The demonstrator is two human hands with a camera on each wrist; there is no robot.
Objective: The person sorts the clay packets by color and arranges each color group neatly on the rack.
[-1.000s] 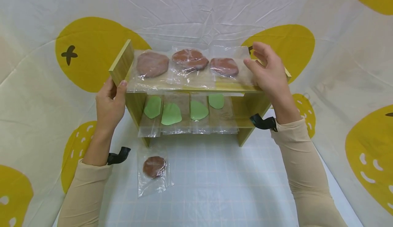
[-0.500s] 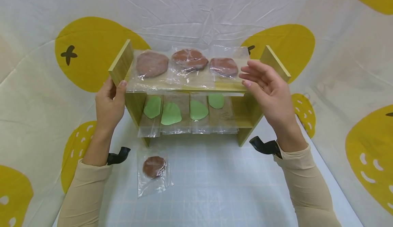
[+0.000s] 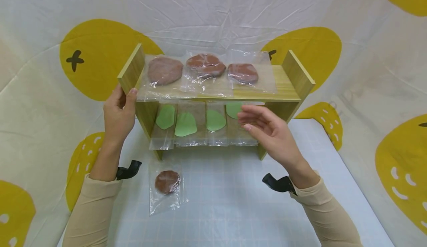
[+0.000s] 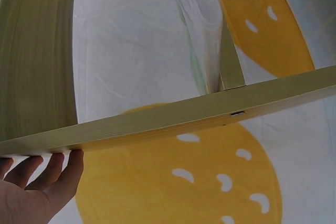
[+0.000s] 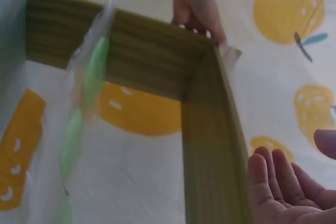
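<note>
A small two-tier wooden shelf (image 3: 287, 87) stands on the table. My left hand (image 3: 120, 115) grips its left side panel near the upper corner, thumb at the front edge and fingers (image 4: 65, 177) against the outer face. Three clear bags with reddish-brown flattened patties, one being the middle patty (image 3: 207, 66), lie along the top tier. On the lower tier, several clear bags hold flat green pieces, such as this green piece (image 3: 185, 124). My right hand (image 3: 271, 135), fingers loosely bent and holding nothing, is in front of the lower tier, overlapping its rightmost bag in the head view.
Another bagged brown patty (image 3: 167, 182) lies on the pale gridded table (image 3: 227, 210), in front of the shelf's left leg. A white cloth (image 3: 240, 13) printed with big yellow fruit hangs behind and at both sides.
My right hand has come away from the top tier's right end, moving down and toward me to the front of the lower tier. My left hand and the bags stay put.
</note>
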